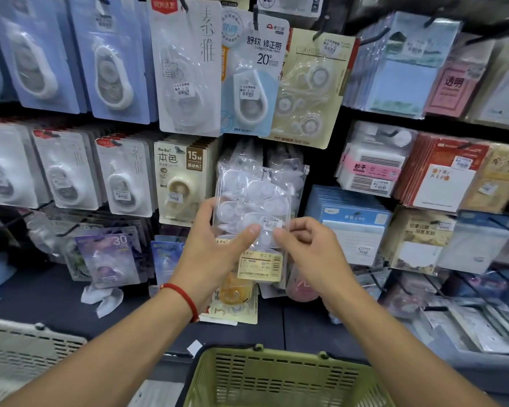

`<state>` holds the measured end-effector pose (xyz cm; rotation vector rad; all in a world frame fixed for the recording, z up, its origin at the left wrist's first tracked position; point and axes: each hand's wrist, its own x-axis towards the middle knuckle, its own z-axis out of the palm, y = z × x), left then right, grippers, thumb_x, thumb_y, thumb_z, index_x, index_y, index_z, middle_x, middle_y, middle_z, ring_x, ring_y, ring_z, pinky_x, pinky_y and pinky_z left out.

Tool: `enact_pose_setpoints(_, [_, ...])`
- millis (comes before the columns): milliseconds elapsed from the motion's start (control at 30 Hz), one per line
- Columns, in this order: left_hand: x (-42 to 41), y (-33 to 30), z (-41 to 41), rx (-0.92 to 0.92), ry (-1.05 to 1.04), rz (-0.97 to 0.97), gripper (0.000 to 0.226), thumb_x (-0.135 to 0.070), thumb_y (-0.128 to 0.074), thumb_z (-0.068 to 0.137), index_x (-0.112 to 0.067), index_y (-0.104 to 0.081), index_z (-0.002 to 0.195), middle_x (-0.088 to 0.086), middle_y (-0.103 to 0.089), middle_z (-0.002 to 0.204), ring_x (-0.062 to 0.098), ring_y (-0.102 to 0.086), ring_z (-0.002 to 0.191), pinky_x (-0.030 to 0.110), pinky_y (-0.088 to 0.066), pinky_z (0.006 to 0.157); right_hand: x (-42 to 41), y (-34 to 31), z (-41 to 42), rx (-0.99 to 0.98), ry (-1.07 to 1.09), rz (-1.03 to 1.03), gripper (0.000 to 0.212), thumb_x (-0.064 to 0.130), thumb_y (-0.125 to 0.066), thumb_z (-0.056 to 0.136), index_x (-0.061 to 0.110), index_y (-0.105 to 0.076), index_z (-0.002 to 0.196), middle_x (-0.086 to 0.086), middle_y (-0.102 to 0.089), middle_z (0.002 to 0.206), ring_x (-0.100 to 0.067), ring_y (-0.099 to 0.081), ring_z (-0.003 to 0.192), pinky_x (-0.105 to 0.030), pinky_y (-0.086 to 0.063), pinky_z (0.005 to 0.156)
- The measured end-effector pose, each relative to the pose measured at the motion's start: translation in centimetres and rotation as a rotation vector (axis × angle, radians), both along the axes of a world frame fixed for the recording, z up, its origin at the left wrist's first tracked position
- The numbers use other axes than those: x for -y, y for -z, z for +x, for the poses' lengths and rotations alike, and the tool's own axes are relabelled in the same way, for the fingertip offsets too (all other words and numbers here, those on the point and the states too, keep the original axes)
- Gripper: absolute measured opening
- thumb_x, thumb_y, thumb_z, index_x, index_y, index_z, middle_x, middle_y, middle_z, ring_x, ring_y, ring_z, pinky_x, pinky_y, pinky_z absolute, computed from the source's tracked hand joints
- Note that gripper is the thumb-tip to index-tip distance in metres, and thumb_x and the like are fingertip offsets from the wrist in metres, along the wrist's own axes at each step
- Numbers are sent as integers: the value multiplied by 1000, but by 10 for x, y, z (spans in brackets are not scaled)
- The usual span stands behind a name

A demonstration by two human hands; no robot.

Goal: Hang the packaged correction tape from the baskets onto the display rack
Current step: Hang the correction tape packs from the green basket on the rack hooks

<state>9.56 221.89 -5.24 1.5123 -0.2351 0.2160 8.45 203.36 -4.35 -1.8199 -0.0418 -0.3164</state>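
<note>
Correction tape pack (pixel 252 201) amid crowded rack (pixel 185 69)

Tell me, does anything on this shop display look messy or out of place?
Yes. Crumpled white wrapping lies loose on the dark shelf ledge at lower left, not hung like the packs above. A yellow-carded pack also lies on the ledge below the left hand instead of hanging on a hook.

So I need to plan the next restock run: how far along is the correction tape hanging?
Much looks done: the rack's hooks are crowded with hung packs. In hand: the left hand holds a clear multi-pack before the hooks, the right hand pinching its lower edge. Left: hooking it; the green basket's contents are out of view.
</note>
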Motion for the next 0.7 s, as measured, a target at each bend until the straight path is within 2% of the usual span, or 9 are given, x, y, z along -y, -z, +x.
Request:
enact_pose_setpoints(67, [0,-1,1,3,-25,-1,55,-48,-85,79,-44,-55,125,-18,-74,119,4,-67,115,38,-58,94,1,-3,-1,-21,37,134,14,34,-69,100,24,-61,103,-3,-80,95,-25,-79,86,-46,-63,73])
enact_pose_setpoints(133, [-2,-3,3,12,-41,-15,49,-40,-83,86,-42,-55,127,-20,-73,120,2,-66,117,33,-54,96,4,-6,-2,-21,114,206,14,37,-65,99,25,-58,104,-11,-78,99,-41,-76,92,-62,-61,80])
enact_pose_setpoints(200, [-5,-4,3,20,-47,-21,43,-34,-81,90,-43,-56,124,-21,-73,119,1,-67,116,28,-52,94,8,-9,-3,-15,133,243,18,39,-63,97,25,-57,107,-12,-78,100,-47,-73,97,-71,-57,84])
enact_pose_setpoints(267, [-8,-5,3,23,-58,-14,43,-32,-80,91,-44,-55,124,-23,-73,117,-4,-67,111,22,-51,91,11,-11,-2,-14,127,279,19,38,-64,99,23,-58,110,-3,-80,93,-44,-76,94,-70,-58,83])
enact_pose_setpoints(367, [-10,-5,3,32,-73,-2,40,-30,-79,91,-43,-55,121,-28,-72,110,-8,-68,103,10,-52,77,11,-13,-2,-9,130,302,21,39,-67,101,23,-59,112,8,-79,82,-35,-78,91,-57,-63,82])
enact_pose_setpoints(467, [-12,-6,3,43,-71,-8,40,-27,-79,92,-42,-55,121,-29,-73,109,-9,-68,101,5,-52,72,10,-16,-1,9,151,292,23,41,-69,100,24,-59,113,0,-81,89,-30,-80,86,-56,-63,85])
enact_pose_setpoints(633, [-12,-9,1,60,-70,-22,36,-23,-77,94,-44,-56,116,-30,-73,104,-9,-69,96,6,-52,71,9,-22,-4,31,144,336,24,39,-70,99,22,-62,115,-3,-82,95,-29,-79,93,-60,-58,96])
enact_pose_setpoints(700, [-12,-9,1,62,-72,-30,35,-22,-75,95,-44,-57,114,-29,-73,103,-9,-69,94,8,-53,71,7,-24,-5,26,129,369,23,33,-69,101,17,-63,117,-4,-82,92,-26,-79,88,-58,-58,95])
